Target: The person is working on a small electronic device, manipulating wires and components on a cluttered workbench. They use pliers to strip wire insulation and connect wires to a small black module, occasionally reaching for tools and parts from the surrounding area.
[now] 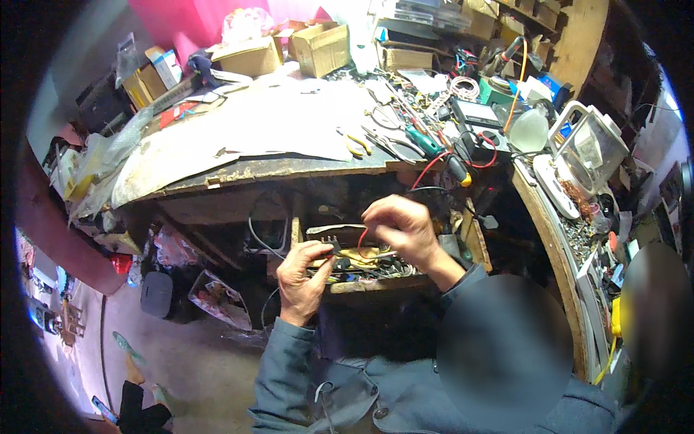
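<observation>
Head view. The left hand (305,278) pinches a small dark pronged part (332,247) above the open drawer (376,285); the right hand (406,230), fingers curled, appears to pinch a red wire (362,242) beside it. A loosened left pinch could drop the part into the drawer's clutter (352,275); a sharp pull could strain the wire.
</observation>
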